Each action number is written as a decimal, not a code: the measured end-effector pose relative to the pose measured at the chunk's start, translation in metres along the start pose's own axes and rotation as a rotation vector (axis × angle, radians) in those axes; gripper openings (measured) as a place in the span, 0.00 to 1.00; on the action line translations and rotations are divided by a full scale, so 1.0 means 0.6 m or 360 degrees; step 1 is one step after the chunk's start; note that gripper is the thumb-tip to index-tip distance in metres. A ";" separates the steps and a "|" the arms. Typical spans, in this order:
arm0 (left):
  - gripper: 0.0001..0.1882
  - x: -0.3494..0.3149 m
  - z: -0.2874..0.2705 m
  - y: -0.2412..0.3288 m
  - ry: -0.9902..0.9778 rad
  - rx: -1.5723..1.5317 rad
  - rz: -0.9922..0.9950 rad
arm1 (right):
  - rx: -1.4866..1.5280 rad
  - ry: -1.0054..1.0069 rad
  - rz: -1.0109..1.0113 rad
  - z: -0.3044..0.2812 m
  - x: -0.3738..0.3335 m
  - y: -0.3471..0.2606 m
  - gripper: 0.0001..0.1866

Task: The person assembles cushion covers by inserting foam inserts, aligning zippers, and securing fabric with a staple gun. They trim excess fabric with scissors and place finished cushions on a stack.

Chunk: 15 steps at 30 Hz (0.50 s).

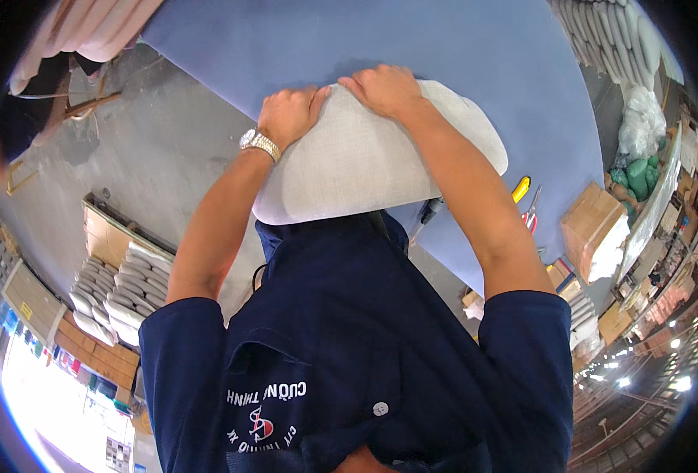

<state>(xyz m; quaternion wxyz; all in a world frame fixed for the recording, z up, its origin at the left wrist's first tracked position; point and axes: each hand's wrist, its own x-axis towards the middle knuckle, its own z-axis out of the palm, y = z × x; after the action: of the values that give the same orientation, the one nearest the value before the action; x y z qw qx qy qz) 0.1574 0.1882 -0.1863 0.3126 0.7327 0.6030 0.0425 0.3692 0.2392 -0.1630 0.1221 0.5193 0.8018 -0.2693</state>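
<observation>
A light grey fabric-covered seat pad (357, 169) with rounded corners lies across my front, its near edge against my dark shirt and its far part over the blue tabletop (459, 47). My left hand (290, 114), below a metal wristwatch (260, 144), grips the pad's far left edge, fingers curled over it. Close by, my right hand (384, 87) is closed over the far edge near the middle. Both thumbs point toward each other; the fingertips are hidden beyond the edge. A dark-handled tool (430, 210) is partly covered between the pad and my right forearm.
On the table by my right forearm lie a yellow-handled tool (521, 189) and red-handled scissors (532, 211). A cardboard box (592, 221) stands at the right. Stacked pads (132, 284) are at the lower left, more pads (613, 35) at the upper right. Another person (18, 126) is at the left edge.
</observation>
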 end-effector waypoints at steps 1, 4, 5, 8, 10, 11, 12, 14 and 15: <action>0.26 0.001 0.002 0.000 -0.0035 0.0011 -0.0023 | -0.0001 -0.0029 -0.0018 0.011 0.001 -0.003 0.30; 0.26 0.011 0.014 -0.008 0.0050 0.0020 -0.0024 | -0.0044 -0.0022 -0.0040 0.011 0.026 0.003 0.30; 0.26 0.015 0.015 -0.009 0.0048 -0.0002 -0.0024 | -0.0044 -0.0015 -0.0039 0.014 0.030 0.006 0.30; 0.25 0.013 0.019 -0.011 0.0037 -0.0019 -0.0023 | 0.0074 -0.0107 -0.0065 0.022 0.031 0.027 0.31; 0.25 0.021 0.020 -0.015 0.0051 0.0048 -0.0002 | 0.0154 -0.0227 -0.0032 -0.010 0.032 0.045 0.32; 0.26 0.029 0.015 -0.017 0.0083 0.0044 0.0000 | 0.0180 -0.0314 0.0014 -0.036 0.024 0.057 0.33; 0.26 0.027 0.018 -0.017 0.0085 0.0028 0.0002 | 0.0219 -0.0425 0.0078 -0.049 0.005 0.073 0.34; 0.28 0.027 0.022 -0.022 0.0071 0.0016 0.0019 | 0.0173 -0.0437 0.0061 -0.068 -0.022 0.140 0.35; 0.28 0.030 0.019 -0.020 0.0048 -0.0001 0.0012 | 0.0150 -0.0446 0.0059 -0.071 -0.036 0.170 0.36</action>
<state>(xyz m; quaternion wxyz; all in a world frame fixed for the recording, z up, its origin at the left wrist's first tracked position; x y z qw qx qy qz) 0.1569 0.2006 -0.2072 0.3037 0.7341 0.6048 0.0548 0.4735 0.2787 -0.1486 0.2131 0.4966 0.7536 -0.3742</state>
